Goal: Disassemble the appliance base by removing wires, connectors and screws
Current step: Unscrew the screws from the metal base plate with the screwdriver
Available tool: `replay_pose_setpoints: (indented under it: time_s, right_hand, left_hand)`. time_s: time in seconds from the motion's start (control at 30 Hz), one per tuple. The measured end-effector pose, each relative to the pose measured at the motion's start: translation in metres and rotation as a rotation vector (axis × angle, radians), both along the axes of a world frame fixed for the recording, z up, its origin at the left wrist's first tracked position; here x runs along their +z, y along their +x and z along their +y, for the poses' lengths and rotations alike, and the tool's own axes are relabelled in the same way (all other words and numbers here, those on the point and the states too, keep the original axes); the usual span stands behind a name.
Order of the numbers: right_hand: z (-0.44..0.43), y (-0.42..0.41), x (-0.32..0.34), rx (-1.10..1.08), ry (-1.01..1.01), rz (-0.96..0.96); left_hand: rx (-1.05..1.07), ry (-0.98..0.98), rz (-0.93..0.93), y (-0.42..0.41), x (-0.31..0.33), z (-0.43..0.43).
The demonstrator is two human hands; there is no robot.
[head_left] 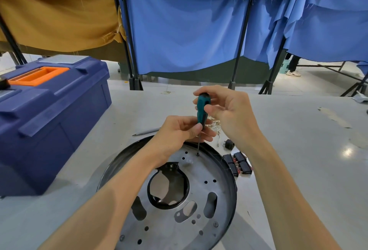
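Observation:
The round appliance base, a grey metal plate in a black rim, lies on the table in front of me. A teal-handled screwdriver stands upright with its tip in a screw near the plate's far edge. My right hand grips the top of the handle. My left hand pinches the handle's lower end, above the shaft. Two more screws sit near the plate's front edge.
A blue toolbox with an orange handle stands at the left. Several black switch parts and a small black plug lie right of the base. Loose wires and a grey tool lie behind it. Blue and tan curtains hang beyond.

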State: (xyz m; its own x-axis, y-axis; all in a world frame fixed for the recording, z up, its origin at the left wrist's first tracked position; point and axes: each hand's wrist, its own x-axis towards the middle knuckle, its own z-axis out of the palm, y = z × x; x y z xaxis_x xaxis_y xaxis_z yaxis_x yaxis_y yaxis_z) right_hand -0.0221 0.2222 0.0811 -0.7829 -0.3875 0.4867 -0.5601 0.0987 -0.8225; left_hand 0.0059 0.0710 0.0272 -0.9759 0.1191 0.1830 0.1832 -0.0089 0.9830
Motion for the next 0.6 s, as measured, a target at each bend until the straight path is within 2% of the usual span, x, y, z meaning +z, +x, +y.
replay_pose_setpoints:
  time_s: [0.17,0.27,0.37,0.47,0.6]
  right_hand:
    - [-0.0043,0.0029,-0.0024,-0.070,0.108,0.065]
    - [-0.0071,0.0041,-0.0009,-0.100,0.094,0.086]
    - [-0.0021,0.0030,0.0026,-0.062,0.068,0.038]
    - [0.0001,0.0032,0.0033,-0.019,0.044,0.015]
    - [-0.0041,0.0040,0.0001,-0.097,0.078,0.081]
  left_hand:
    - [0.106,-0.005,0.015,-0.0014,-0.0019,0.0028]
    - [0.132,-0.060,0.026,-0.0028,-0.0016,0.0013]
    - [0.059,0.052,0.019,-0.0030,-0.0017,0.0012]
    - [0.084,0.039,0.026,-0.0033,-0.0025,0.0008]
    - [0.127,0.037,0.040,-0.0016,-0.0002,0.0028]
